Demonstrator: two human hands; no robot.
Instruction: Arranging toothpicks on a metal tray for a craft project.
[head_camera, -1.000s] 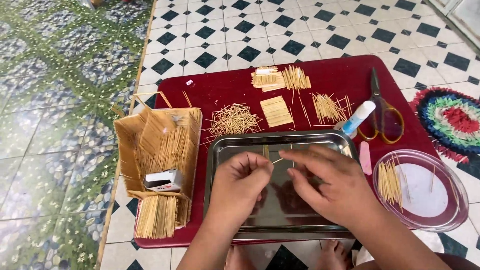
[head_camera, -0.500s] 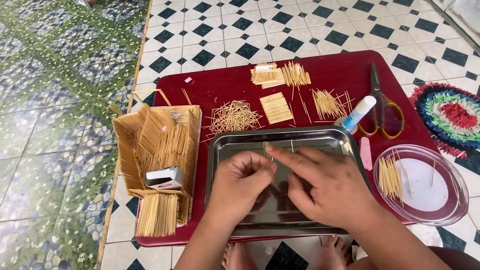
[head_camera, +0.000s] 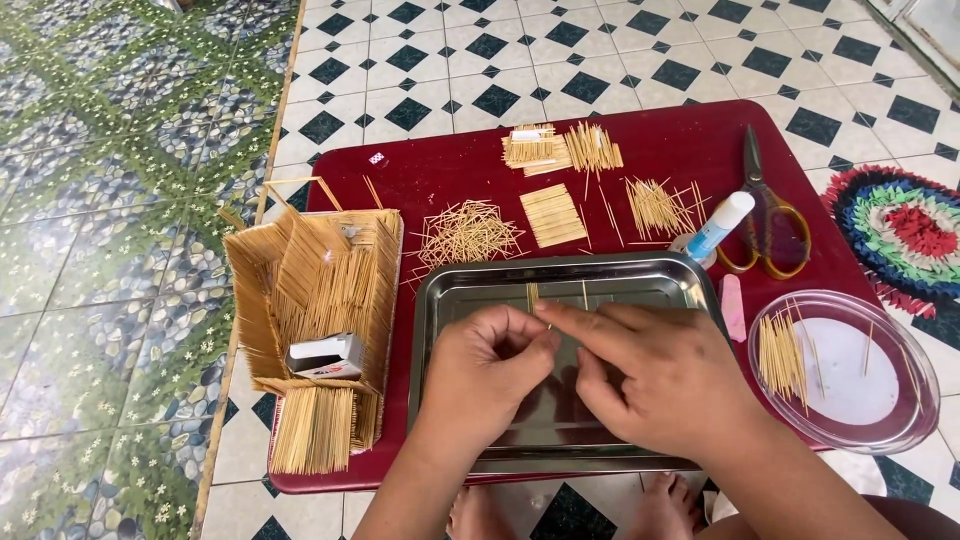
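Note:
Both hands hover over a shiny steel tray on a dark red low table. My left hand is curled, its thumb and forefinger pinching thin wooden sticks that lie in a short row on the tray. My right hand lies flat beside it, forefinger stretched out and touching the same sticks at their near end. A single stick rests a little to the right on the tray.
A box built of sticks with a small carton inside stands at the left. Behind the tray lie a loose stick heap, glued stick panels, bundles, a glue bottle and scissors. A clear lid with sticks sits right.
Both hands have drawn closer together over the tray's middle; the right forefinger now reaches the sticks by the left fingertips. The view has shifted slightly.

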